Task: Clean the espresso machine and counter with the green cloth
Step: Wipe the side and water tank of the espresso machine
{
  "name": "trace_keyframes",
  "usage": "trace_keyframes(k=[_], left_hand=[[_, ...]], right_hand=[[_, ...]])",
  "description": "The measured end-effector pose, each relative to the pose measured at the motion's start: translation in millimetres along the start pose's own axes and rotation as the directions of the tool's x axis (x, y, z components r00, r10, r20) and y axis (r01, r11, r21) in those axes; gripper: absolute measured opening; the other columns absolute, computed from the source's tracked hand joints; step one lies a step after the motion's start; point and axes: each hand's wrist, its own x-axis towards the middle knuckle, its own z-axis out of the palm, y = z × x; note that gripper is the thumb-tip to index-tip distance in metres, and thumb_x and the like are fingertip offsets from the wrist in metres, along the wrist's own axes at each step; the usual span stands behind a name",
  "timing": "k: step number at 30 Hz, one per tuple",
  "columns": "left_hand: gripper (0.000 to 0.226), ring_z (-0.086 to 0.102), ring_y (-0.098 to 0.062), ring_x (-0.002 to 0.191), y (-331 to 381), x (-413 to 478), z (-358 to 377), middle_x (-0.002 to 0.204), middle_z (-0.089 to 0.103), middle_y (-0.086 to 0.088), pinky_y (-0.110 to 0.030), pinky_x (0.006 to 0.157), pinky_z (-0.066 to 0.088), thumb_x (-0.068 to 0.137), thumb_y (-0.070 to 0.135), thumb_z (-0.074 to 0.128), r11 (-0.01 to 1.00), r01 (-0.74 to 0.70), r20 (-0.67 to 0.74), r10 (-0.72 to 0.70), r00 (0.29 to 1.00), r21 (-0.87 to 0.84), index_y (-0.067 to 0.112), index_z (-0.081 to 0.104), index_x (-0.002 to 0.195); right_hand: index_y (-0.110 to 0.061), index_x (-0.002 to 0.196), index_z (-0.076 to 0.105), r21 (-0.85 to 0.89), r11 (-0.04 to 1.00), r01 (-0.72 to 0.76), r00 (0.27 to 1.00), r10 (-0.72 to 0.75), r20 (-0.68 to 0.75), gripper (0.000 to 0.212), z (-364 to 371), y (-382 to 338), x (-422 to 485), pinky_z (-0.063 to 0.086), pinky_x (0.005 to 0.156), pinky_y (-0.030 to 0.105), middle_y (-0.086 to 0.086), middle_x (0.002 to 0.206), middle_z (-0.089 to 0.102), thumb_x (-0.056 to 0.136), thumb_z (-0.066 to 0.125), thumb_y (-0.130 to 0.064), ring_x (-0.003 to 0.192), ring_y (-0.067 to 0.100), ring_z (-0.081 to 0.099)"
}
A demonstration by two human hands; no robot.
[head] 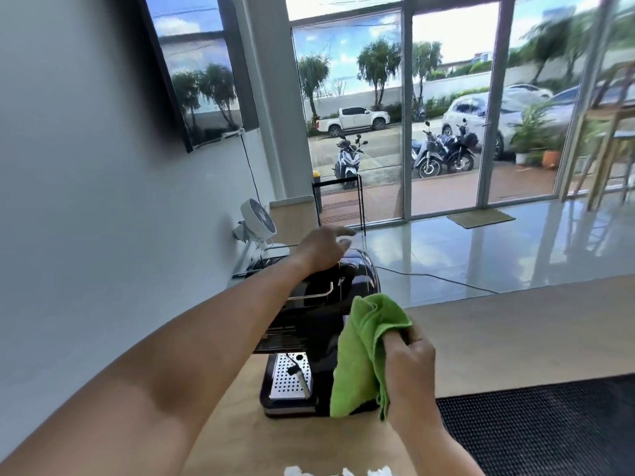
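Observation:
A black espresso machine (309, 324) with a perforated steel drip tray stands on the light wooden counter (498, 341). My left hand (324, 247) reaches over the machine's back top, fingers stretched out and holding nothing; whether it touches the top I cannot tell. My right hand (410, 365) grips the bunched green cloth (364, 355), which hangs against the machine's right side and hides that side's lower part.
A black rubber mat (549, 424) lies on the counter at the right. A small white fan (257, 219) is fixed by the wall behind the machine. White crumpled things (343, 471) show at the bottom edge. Glass doors and a shiny floor lie beyond.

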Motion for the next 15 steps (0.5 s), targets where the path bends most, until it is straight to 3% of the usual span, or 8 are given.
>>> trace_keyframes(k=[2,3,5,8,10,15], left_hand=[[0.032,0.064,-0.017,0.066,-11.7,-5.7,-17.2,0.113,0.07,-0.011,-0.025,0.061,0.047,0.097,0.026,0.05,1.0,-0.012,-0.062,0.011,0.998,-0.017,0.028,0.061,0.127],[0.033,0.061,-0.015,0.062,-18.2,-7.1,-23.2,0.113,0.07,-0.011,-0.023,0.06,0.045,0.097,0.025,0.05,1.0,0.006,-0.067,-0.007,0.998,-0.013,0.027,0.061,0.128],[0.037,0.066,-0.021,0.091,-34.9,-6.2,-32.8,0.127,0.064,-0.011,-0.024,0.08,0.045,0.096,0.022,0.049,0.998,0.067,-0.057,-0.067,0.996,0.002,0.025,0.058,0.132],[0.045,0.052,-0.029,0.125,-61.6,-5.3,-44.7,0.144,0.049,-0.012,-0.029,0.101,0.038,0.095,0.024,0.048,0.98,0.189,-0.028,-0.187,0.982,0.068,0.023,0.049,0.14],[0.048,0.042,-0.032,0.134,-74.3,-2.1,-47.6,0.15,0.04,-0.013,-0.033,0.109,0.033,0.095,0.025,0.048,0.964,0.247,-0.013,-0.247,0.969,0.094,0.023,0.045,0.143],[0.049,0.034,-0.031,0.14,-92.8,3.3,-37.9,0.153,0.036,-0.01,-0.037,0.116,0.025,0.095,0.026,0.045,0.941,0.299,0.066,-0.312,0.948,0.156,0.022,0.042,0.145]], right_hand=[[-0.021,0.09,0.075,-0.036,0.999,-0.006,0.995,0.01,0.103,0.033,14.0,-8.9,-2.3,0.057,0.073,0.042,0.009,0.081,0.074,0.094,0.048,-0.002,0.075,0.025,0.068],[-0.02,0.09,0.074,-0.084,0.996,-0.017,0.987,0.03,0.16,0.033,21.0,-9.2,0.1,0.057,0.072,0.043,0.01,0.082,0.074,0.096,0.046,-0.004,0.075,0.027,0.068],[-0.02,0.091,0.074,-0.205,0.977,-0.06,0.964,0.11,0.243,0.032,36.2,-7.5,3.2,0.057,0.072,0.04,0.009,0.082,0.074,0.098,0.044,-0.008,0.076,0.025,0.068],[-0.023,0.088,0.076,-0.34,0.93,-0.142,0.899,0.265,0.349,0.032,59.9,-1.8,2.8,0.059,0.076,0.035,0.003,0.083,0.076,0.098,0.047,-0.012,0.08,0.019,0.071],[-0.017,0.093,0.077,-0.34,0.92,-0.192,0.873,0.319,0.37,0.03,72.9,2.4,4.9,0.059,0.074,0.033,0.008,0.09,0.076,0.099,0.047,-0.014,0.079,0.02,0.07],[0.007,0.104,0.068,-0.204,0.93,-0.305,0.899,0.352,0.26,0.034,96.0,4.8,13.7,0.059,0.074,0.041,0.023,0.093,0.072,0.101,0.046,-0.018,0.078,0.03,0.068]])
